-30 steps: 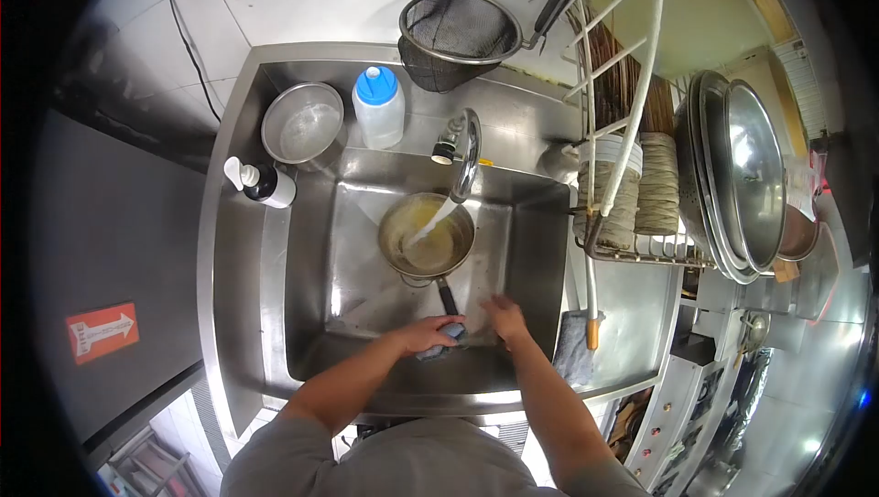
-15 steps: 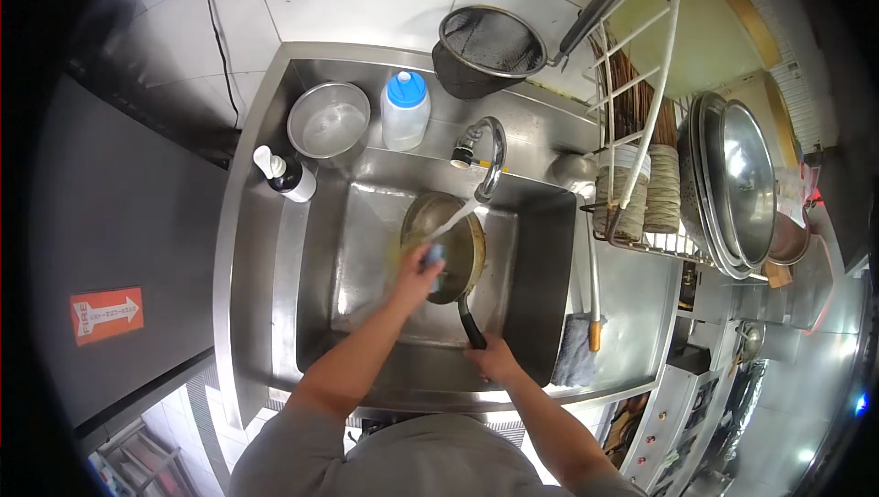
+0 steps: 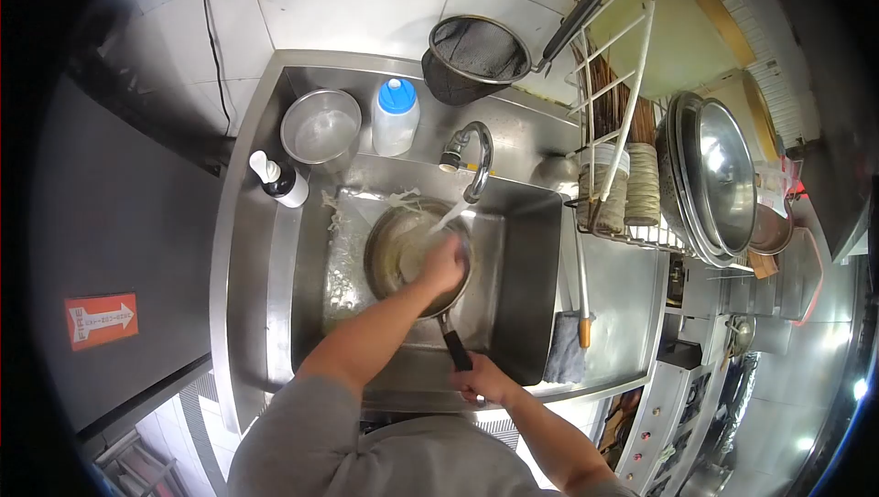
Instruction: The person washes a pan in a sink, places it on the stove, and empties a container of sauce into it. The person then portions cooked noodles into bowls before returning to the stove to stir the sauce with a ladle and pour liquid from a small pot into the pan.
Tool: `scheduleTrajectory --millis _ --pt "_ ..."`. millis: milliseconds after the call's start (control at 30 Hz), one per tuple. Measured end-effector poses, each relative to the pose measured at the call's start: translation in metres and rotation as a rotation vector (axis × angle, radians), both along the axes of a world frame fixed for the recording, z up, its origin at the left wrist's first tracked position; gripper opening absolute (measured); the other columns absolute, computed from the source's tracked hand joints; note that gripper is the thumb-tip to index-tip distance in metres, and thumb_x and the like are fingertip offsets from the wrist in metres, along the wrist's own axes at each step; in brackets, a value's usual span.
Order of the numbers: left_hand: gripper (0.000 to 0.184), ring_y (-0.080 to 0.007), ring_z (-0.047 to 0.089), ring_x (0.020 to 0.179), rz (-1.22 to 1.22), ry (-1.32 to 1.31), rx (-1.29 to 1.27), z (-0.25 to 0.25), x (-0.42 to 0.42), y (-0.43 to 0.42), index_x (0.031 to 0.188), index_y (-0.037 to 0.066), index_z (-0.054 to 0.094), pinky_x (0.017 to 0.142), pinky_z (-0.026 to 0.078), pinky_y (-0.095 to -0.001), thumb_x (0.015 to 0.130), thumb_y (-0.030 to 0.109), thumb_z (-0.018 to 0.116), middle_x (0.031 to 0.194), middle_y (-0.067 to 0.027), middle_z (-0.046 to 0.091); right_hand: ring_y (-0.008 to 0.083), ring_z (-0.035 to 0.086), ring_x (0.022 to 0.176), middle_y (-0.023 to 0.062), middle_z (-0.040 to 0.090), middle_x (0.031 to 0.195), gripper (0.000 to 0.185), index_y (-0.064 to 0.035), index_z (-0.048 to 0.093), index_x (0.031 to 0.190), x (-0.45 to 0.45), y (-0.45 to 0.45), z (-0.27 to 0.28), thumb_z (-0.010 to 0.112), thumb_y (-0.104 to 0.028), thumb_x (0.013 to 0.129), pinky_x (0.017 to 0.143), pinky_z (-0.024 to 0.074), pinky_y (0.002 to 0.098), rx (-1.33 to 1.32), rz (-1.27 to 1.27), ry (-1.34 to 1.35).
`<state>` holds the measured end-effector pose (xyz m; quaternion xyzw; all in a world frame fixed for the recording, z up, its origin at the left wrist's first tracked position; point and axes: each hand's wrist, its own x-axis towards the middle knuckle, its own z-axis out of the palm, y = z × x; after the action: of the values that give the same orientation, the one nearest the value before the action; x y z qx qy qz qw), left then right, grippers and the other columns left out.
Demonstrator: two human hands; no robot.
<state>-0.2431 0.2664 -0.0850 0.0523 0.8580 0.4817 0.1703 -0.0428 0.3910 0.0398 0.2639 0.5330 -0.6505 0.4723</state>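
A frying pan (image 3: 386, 264) sits in the steel sink (image 3: 526, 286), its black handle towards me. My right hand (image 3: 480, 380) is closed round the end of that handle. Over the inside of the pan is my left hand (image 3: 443, 264), its fingers blurred and whatever they hold hidden. Water runs from the faucet (image 3: 482, 154) into the pan beside this hand. Pale foam or food bits (image 3: 403, 199) lie on the sink floor to the left of and behind the pan.
Behind the sink stand a metal bowl (image 3: 321, 128), a blue-capped bottle (image 3: 396, 122) and a mesh strainer (image 3: 476, 53). A pump bottle (image 3: 284, 184) is at the left. To the right are a wire rack (image 3: 632, 94), stacked metal bowls (image 3: 723, 177) and a grey cloth (image 3: 568, 348).
My right hand has taken hold of the pan handle. My left hand has gone from the handle into the pan, carrying the blue-grey scrubber earlier. Pale bits have appeared in the sink.
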Motion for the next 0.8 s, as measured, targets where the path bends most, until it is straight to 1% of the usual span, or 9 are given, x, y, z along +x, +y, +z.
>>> scheduleTrajectory --millis 133,167,267,333,467,567,633,700,800 --pt "0.026 -0.0416 0.066 0.102 -0.436 -0.008 -0.069 -0.028 0.031 -0.040 0.112 0.007 0.067 0.088 0.051 -0.0480 0.088 0.015 0.061 0.106 -0.0230 0.069 0.0123 0.045 0.042 0.0015 0.045 0.059 0.019 -0.0051 0.048 0.096 0.000 0.021 0.002 0.065 -0.005 0.088 0.039 0.0335 0.0279 -0.033 -0.093 0.044" --pt "0.019 -0.0423 0.067 0.091 -0.291 -0.012 -0.109 -0.043 0.023 -0.046 0.100 0.005 0.067 0.081 0.052 -0.0523 0.081 0.008 0.063 0.092 -0.0232 0.069 0.0124 0.045 0.042 0.0015 0.045 0.058 0.019 -0.0057 0.048 0.095 0.007 0.021 0.007 0.065 -0.005 0.088 0.039 0.0334 0.0278 -0.070 -0.154 -0.001" --pt "0.018 -0.0435 0.067 0.091 -0.051 -0.171 -0.140 -0.037 -0.024 -0.042 0.100 0.005 0.067 0.078 0.052 -0.0527 0.082 0.009 0.063 0.094 -0.0229 0.070 0.0120 0.045 0.043 0.0010 0.044 0.059 0.017 -0.0069 0.048 0.094 0.017 0.005 0.007 0.064 -0.006 0.089 0.040 0.0351 0.0292 -0.031 -0.023 -0.007" --pt "0.017 -0.0444 0.067 0.091 0.114 0.052 -0.159 -0.037 -0.030 -0.009 0.099 0.006 0.067 0.075 0.052 -0.0533 0.085 0.012 0.062 0.095 -0.0232 0.069 0.0117 0.044 0.044 0.0011 0.045 0.060 0.017 -0.0073 0.048 0.093 0.018 -0.008 -0.003 0.065 -0.008 0.089 0.041 0.0360 0.0309 -0.055 0.019 0.031" --pt "0.019 -0.0434 0.066 0.094 -0.258 0.026 0.040 -0.011 0.017 -0.012 0.099 0.008 0.069 0.080 0.053 -0.0518 0.082 0.011 0.062 0.096 -0.0223 0.070 0.0122 0.043 0.044 0.0012 0.044 0.060 0.017 -0.0066 0.049 0.095 -0.004 0.007 -0.006 0.065 -0.007 0.088 0.040 0.0317 0.0274 -0.060 -0.165 0.011" --pt "0.021 -0.0378 0.066 0.101 -0.571 -0.042 -0.375 -0.035 0.003 -0.063 0.097 0.008 0.071 0.085 0.053 -0.0483 0.078 0.004 0.062 0.102 -0.0197 0.070 0.0122 0.043 0.043 0.0010 0.043 0.059 0.017 -0.0061 0.050 0.095 0.010 0.024 0.013 0.065 -0.006 0.088 0.039 0.0301 0.0257 -0.121 -0.245 -0.058" --pt "0.024 -0.0386 0.066 0.104 -0.506 -0.085 -0.447 -0.041 -0.028 -0.067 0.100 0.007 0.071 0.086 0.052 -0.0492 0.078 0.003 0.061 0.105 -0.0208 0.070 0.0122 0.042 0.042 0.0011 0.043 0.059 0.016 -0.0061 0.050 0.094 0.021 0.017 0.016 0.064 -0.005 0.087 0.039 0.0314 0.0269 -0.032 -0.171 -0.073" --pt "0.023 -0.0409 0.066 0.101 -0.172 0.087 -0.283 -0.044 -0.040 -0.057 0.101 0.006 0.070 0.085 0.052 -0.0505 0.080 0.003 0.059 0.103 -0.0228 0.069 0.0117 0.042 0.043 0.0008 0.042 0.058 0.016 -0.0064 0.050 0.093 0.025 0.002 0.013 0.065 -0.006 0.087 0.040 0.0344 0.0288 -0.016 0.045 0.007" --pt "0.019 -0.0420 0.066 0.096 -0.144 0.028 -0.062 -0.011 -0.007 -0.012 0.099 0.005 0.068 0.084 0.052 -0.0508 0.082 0.006 0.059 0.097 -0.0233 0.069 0.0110 0.042 0.044 -0.0001 0.044 0.061 0.018 -0.0086 0.050 0.095 0.001 -0.013 0.005 0.066 -0.011 0.088 0.042 0.0374 0.0302 -0.130 -0.060 -0.100"
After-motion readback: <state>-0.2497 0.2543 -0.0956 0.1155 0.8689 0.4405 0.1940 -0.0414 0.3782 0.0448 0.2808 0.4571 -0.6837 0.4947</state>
